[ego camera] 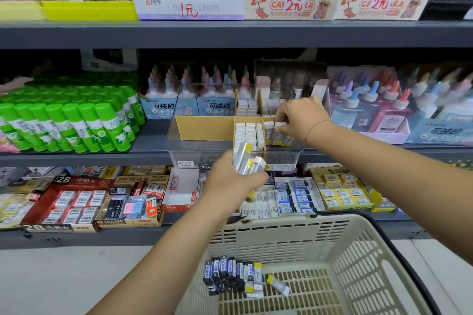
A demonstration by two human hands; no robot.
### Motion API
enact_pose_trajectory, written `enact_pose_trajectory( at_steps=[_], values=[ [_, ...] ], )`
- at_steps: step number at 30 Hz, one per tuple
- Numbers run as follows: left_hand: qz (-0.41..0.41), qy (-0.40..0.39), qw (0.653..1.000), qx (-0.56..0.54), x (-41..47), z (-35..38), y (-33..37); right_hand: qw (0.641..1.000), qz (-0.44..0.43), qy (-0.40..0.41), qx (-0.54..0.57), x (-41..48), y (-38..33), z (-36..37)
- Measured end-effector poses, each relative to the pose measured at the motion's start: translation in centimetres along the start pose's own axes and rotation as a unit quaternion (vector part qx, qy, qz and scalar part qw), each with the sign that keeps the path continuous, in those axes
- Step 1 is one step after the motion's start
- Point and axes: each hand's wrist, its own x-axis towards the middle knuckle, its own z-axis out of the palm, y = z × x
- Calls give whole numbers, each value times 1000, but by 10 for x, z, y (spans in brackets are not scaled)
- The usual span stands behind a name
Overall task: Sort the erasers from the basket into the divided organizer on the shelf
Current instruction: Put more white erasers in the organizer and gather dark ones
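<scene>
Clear plastic with tan dividers, the organizer [176, 135] has white erasers [249, 133] packed in its middle cells. The right hand [299, 117] pinches an eraser [278, 132] standing in its front right cell; crowding may tip the neighbours. Just below the organizer, the left hand [230, 181] grips several yellow-ended erasers [245, 160], a loose bunch that could slip. Further below the organizer, the basket [281, 235] holds blue-sleeved erasers [227, 273].
</scene>
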Motion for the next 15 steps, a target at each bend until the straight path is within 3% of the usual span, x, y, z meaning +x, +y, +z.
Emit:
enact_pose_trajectory(
  at_steps=[2,4,9,15],
  values=[
    [131,18,980,149,10,-7,13,1000,2,-10,11,1,2,-2],
    [196,-12,955,222,25,-14,27,1000,0,-9,18,2,2,-2],
    [189,-140,916,325,67,-10,51,999,12,-2,51,0,3,3],
    [178,-171,881,404,102,-10,63,997,8,-5,82,1,7,6]
  ],
)
